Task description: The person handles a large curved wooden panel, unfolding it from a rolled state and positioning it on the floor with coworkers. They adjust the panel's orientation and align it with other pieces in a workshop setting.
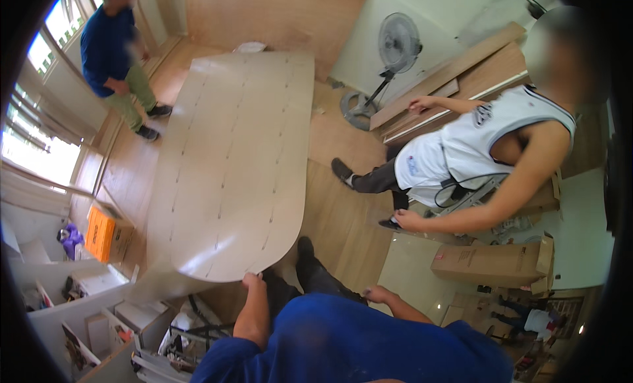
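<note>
While the left hand (252, 281) clutches the near edge of a large pale wooden panel (231, 165) that lies out across the wood floor (336, 211), the right hand (377, 294) hangs loose and holds nothing. A person in a white vest (475, 152) bends just beside the panel; a pedestal fan (389, 60) stands beyond.

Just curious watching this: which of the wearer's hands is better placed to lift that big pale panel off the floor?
Probably the left hand: it already grips the near edge of the panel. The right hand hangs free over the wooden floor, off to the side of the panel.
</note>
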Motion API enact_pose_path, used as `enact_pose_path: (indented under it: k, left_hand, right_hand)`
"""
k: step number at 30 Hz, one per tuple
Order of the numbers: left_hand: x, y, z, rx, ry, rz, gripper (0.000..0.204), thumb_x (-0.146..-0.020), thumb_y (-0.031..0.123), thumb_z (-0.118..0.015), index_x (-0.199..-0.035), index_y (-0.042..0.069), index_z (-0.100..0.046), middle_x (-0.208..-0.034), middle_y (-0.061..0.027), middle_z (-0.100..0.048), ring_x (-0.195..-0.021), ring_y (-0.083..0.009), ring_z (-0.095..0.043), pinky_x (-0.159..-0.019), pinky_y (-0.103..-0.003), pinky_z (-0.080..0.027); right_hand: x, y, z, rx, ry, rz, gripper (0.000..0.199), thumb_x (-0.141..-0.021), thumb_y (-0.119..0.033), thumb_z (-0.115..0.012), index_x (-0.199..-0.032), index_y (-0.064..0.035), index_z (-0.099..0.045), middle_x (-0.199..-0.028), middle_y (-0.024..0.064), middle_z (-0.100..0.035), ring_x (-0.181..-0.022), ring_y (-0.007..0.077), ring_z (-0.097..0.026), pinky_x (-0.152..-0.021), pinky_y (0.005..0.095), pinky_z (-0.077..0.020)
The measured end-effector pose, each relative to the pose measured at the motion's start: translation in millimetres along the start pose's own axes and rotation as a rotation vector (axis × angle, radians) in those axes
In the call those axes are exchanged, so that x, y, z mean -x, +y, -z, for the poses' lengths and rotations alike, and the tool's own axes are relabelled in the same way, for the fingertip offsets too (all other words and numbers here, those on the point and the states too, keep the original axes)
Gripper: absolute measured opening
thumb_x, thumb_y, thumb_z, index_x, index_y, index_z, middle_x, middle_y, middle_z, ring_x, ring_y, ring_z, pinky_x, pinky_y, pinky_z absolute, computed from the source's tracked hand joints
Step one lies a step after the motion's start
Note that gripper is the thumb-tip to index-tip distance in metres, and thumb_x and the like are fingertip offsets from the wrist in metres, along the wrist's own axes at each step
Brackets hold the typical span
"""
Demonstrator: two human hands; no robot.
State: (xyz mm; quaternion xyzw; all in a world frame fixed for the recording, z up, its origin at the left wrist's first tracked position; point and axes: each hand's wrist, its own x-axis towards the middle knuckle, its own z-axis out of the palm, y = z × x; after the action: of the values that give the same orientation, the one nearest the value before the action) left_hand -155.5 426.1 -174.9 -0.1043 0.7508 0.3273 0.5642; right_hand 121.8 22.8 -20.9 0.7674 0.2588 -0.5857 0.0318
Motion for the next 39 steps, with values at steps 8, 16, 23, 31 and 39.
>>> enact_pose_path:
  k: [8, 16, 23, 31, 39]
  left_hand:
    - [29, -1, 29, -0.211, 0.29, -0.237, 0.021, -0.086, 0.005, -0.055, -0.095, -0.011, -0.065, -0.092, -0.0211, -0.071, -0.077, -0.0324, -0.072, -0.059, -0.042, -0.059]
    - [50, -14, 67, -0.365, 0.568, -0.379, 0.023, -0.085, 0.007, -0.056, -0.097, -0.008, -0.069, -0.097, -0.021, -0.072, -0.087, -0.0337, -0.072, -0.067, -0.045, -0.059]
    - [39, -3, 94, -0.432, 0.582, -0.362, 0.03, -0.083, 0.008, -0.057, -0.104, -0.009, -0.069, -0.105, -0.0261, -0.071, -0.095, -0.039, -0.071, -0.079, -0.048, -0.058]
    - [65, 2, 121, -0.657, 0.47, -0.612, 0.03, -0.079, 0.01, -0.061, -0.099, -0.011, -0.069, -0.102, -0.0286, -0.071, -0.096, -0.044, -0.069, -0.083, -0.049, -0.055]
    - [68, 0, 143, -0.933, 0.123, -0.383, 0.038, -0.078, 0.006, -0.066, -0.111, -0.013, -0.064, -0.115, -0.0298, -0.066, -0.107, -0.0393, -0.067, -0.09, -0.044, -0.054]
  right_hand:
    - [-26, -118, 182, -0.08, 0.376, 0.222, 0.037, -0.089, -0.029, -0.064, -0.117, -0.0044, -0.067, -0.101, 0.015, -0.073, -0.09, 0.0262, -0.071, -0.082, 0.0373, -0.0541]
    - [-77, -69, 207, 0.278, 0.21, 0.307, 0.039, -0.087, -0.032, -0.065, -0.115, -0.006, -0.07, -0.107, 0.0167, -0.072, -0.103, 0.0307, -0.068, -0.088, 0.0394, -0.0528]
    - [-84, -8, 228, 0.291, 0.188, 0.179, 0.036, -0.083, -0.03, -0.069, -0.109, -0.0052, -0.073, -0.101, 0.0148, -0.073, -0.091, 0.0269, -0.07, -0.081, 0.0386, -0.0538]
    - [-64, -50, 213, -0.1, 0.2, 0.126, 0.033, -0.086, -0.024, -0.067, -0.111, -0.0028, -0.071, -0.091, 0.0087, -0.071, -0.078, 0.0165, -0.068, -0.066, 0.0323, -0.0533]
    - [-64, -110, 179, -0.007, 0.174, 0.189, 0.038, -0.088, -0.025, -0.066, -0.117, -0.0017, -0.069, -0.098, 0.0101, -0.073, -0.081, 0.0177, -0.069, -0.07, 0.0328, -0.0538]
